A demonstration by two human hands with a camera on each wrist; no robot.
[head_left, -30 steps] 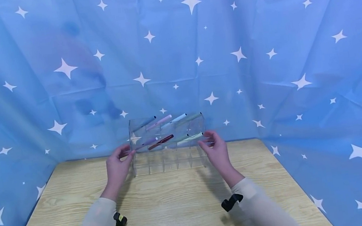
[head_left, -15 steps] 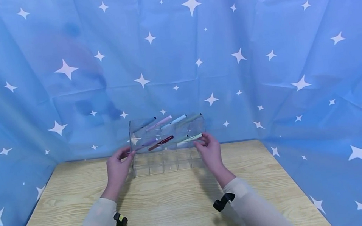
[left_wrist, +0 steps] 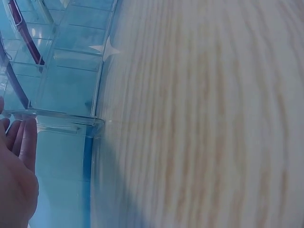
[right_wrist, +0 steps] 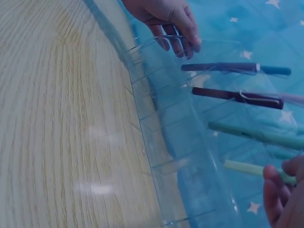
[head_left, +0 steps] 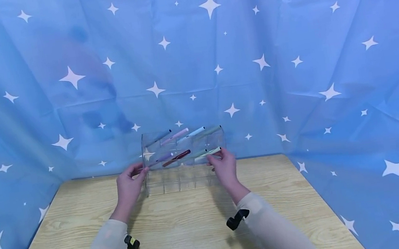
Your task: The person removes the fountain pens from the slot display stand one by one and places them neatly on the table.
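A clear acrylic pen rack point(head_left: 172, 185) with two tiers of slanted pens stands at the back of the table. My left hand point(head_left: 129, 189) grips its left side panel, the thumb in front and the fingers behind, as the left wrist view shows at the panel edge point(left_wrist: 66, 115). At the lower tier's right end, my right hand point(head_left: 226, 170) pinches a pale green pen point(right_wrist: 242, 167), which still lies slanted in the rack. Beside that pen lie a darker green pen point(right_wrist: 251, 133), a dark red pen point(head_left: 176, 158) and a purple pen point(head_left: 161, 159).
The upper tier bears a dark blue pen point(head_left: 159, 137), a pink pen point(head_left: 179, 134), a light blue pen point(head_left: 196, 132) and a grey-green pen point(head_left: 211, 131). A blue star-printed curtain point(head_left: 191, 58) hangs right behind the wooden table point(head_left: 183, 227).
My right hand has moved left from the rack's right side panel onto the pale green pen. The left hand has stayed on the left panel.
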